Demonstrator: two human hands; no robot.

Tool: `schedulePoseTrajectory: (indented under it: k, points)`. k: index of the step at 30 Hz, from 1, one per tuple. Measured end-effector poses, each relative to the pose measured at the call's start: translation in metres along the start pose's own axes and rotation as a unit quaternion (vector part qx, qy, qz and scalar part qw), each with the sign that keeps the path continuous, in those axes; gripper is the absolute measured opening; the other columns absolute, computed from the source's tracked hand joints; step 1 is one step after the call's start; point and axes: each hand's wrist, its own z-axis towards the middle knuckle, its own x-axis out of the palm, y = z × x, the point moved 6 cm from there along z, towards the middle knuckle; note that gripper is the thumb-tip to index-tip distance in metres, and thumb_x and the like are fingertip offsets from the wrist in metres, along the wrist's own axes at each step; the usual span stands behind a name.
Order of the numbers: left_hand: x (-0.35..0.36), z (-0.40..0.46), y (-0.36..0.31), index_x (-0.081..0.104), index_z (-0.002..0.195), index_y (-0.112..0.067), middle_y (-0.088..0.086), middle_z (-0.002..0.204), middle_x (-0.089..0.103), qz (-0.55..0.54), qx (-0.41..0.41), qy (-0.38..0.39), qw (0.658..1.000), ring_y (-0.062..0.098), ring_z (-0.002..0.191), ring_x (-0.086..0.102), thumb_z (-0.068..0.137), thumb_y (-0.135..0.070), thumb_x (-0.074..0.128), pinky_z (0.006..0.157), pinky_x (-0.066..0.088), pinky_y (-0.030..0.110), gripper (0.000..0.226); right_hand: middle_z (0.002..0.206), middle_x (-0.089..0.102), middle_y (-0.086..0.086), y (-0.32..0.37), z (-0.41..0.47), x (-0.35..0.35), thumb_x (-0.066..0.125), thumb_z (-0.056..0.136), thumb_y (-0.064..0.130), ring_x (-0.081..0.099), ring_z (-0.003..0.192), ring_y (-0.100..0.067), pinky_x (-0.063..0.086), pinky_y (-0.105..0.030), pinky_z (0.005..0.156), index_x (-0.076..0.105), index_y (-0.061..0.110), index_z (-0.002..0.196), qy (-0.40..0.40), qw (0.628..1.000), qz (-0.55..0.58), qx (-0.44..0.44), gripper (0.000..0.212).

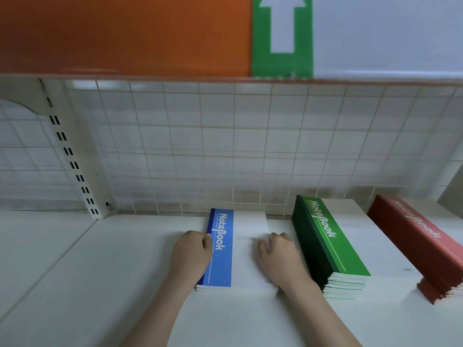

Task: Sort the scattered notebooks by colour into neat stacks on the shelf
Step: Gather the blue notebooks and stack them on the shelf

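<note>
Notebooks lie in three stacks along the back of a white shelf (100,284), sorted by colour, and the view runs from bare shelf on the left to the stacks on the right. At the far left a slotted white upright (72,159) rises from the shelf's back corner, with a wire grid panel (225,146) spanning the wall behind everything. Next comes the left hand (191,251), its fingers (207,242) curled against the left spine edge of the blue notebook stack (220,249), thumb side touching the blue band printed "NoteBook". This blue stack is low, only a few notebooks high, and sits near the middle of the shelf with its far end close to the grid. On its right edge the right hand (279,254) rests with fingers (263,246) bent and pressed onto the white part of the top cover; whether they wrap under the edge cannot be told. Just beside that hand stands the green notebook stack (325,236), much taller, its page edges slightly stepped at the near end. Further right, apart from the green one, is the red notebook stack (421,236), partly cut off by the picture's edge. Overhead, an orange panel (125,33) and a green sign with a white arrow (282,33) front the level above.
</note>
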Motion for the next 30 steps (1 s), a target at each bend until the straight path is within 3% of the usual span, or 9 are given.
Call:
schedulePoseTrajectory:
  k: [10, 14, 18, 19, 21, 24, 30]
  points:
    - [0.0, -0.002, -0.003, 0.028, 0.052, -0.013, 0.0, 0.049, 0.031, 0.026, 0.008, -0.001, 1.0, 0.012, 0.044, 0.028, 0.1, -0.023, 0.039, 0.052, 0.025, 0.027, 0.05, 0.112, 0.049, -0.014, 0.0, 0.0, 0.007, 0.037, 0.099, 0.035, 0.06, 0.087, -0.032, 0.046, -0.03, 0.076, 0.056, 0.002, 0.104, 0.017, 0.999, -0.036, -0.008, 0.038]
    - [0.0, -0.001, 0.002, 0.027, 0.052, -0.013, 0.001, 0.046, 0.033, -0.03, -0.003, -0.007, 1.0, 0.015, 0.044, 0.028, 0.1, -0.023, 0.042, 0.048, 0.022, 0.027, 0.051, 0.114, 0.049, -0.014, -0.003, 0.0, 0.007, 0.037, 0.099, 0.034, 0.06, 0.09, -0.032, 0.046, -0.031, 0.078, 0.054, 0.002, 0.106, 0.018, 0.999, -0.029, 0.008, 0.037]
    - [-0.001, -0.001, 0.004, 0.034, 0.055, -0.014, 0.002, 0.053, 0.042, -0.046, -0.007, -0.013, 0.999, 0.016, 0.049, 0.037, 0.1, -0.026, 0.041, 0.051, 0.03, 0.029, 0.047, 0.127, 0.044, -0.016, 0.0, -0.001, 0.007, 0.035, 0.099, 0.036, 0.055, 0.108, -0.033, 0.046, -0.038, 0.091, 0.041, 0.004, 0.129, 0.029, 0.999, 0.0, 0.035, 0.044]
    - [-0.002, -0.001, 0.003, 0.043, 0.06, -0.013, 0.002, 0.059, 0.046, -0.042, -0.002, -0.019, 0.999, 0.017, 0.053, 0.042, 0.1, -0.026, 0.041, 0.054, 0.036, 0.03, 0.042, 0.131, 0.042, -0.015, 0.003, -0.002, 0.005, 0.035, 0.099, 0.038, 0.049, 0.115, -0.032, 0.044, -0.036, 0.094, 0.036, 0.007, 0.135, 0.022, 0.999, -0.025, 0.033, 0.048]
    - [-0.005, -0.001, 0.002, 0.061, 0.088, -0.01, 0.005, 0.086, 0.058, -0.025, 0.001, -0.032, 0.999, 0.02, 0.074, 0.056, 0.1, -0.026, 0.04, 0.07, 0.046, 0.032, 0.029, 0.136, 0.039, -0.01, 0.012, -0.006, 0.0, 0.034, 0.098, 0.041, 0.04, 0.124, -0.029, 0.039, -0.036, 0.095, 0.031, 0.013, 0.14, -0.004, 0.997, -0.082, 0.01, 0.051]
    - [-0.011, 0.0, 0.004, 0.057, 0.122, -0.008, 0.009, 0.117, 0.056, -0.002, -0.002, -0.031, 1.0, 0.024, 0.104, 0.056, 0.099, -0.026, 0.04, 0.087, 0.045, 0.033, 0.033, 0.142, 0.036, -0.005, 0.031, -0.01, -0.005, 0.037, 0.097, 0.039, 0.035, 0.129, -0.026, 0.035, -0.037, 0.1, 0.031, 0.02, 0.143, -0.02, 0.997, -0.069, -0.041, 0.051]
    - [-0.032, 0.006, 0.004, 0.061, 0.12, -0.01, 0.012, 0.118, 0.057, 0.017, 0.017, -0.004, 1.0, 0.027, 0.111, 0.054, 0.096, -0.022, 0.045, 0.092, 0.045, 0.034, 0.031, 0.135, 0.045, -0.003, 0.078, -0.012, -0.002, 0.042, 0.097, 0.031, 0.045, 0.12, -0.025, 0.042, -0.036, 0.095, 0.046, 0.016, 0.131, -0.01, 0.991, -0.017, -0.134, 0.038]
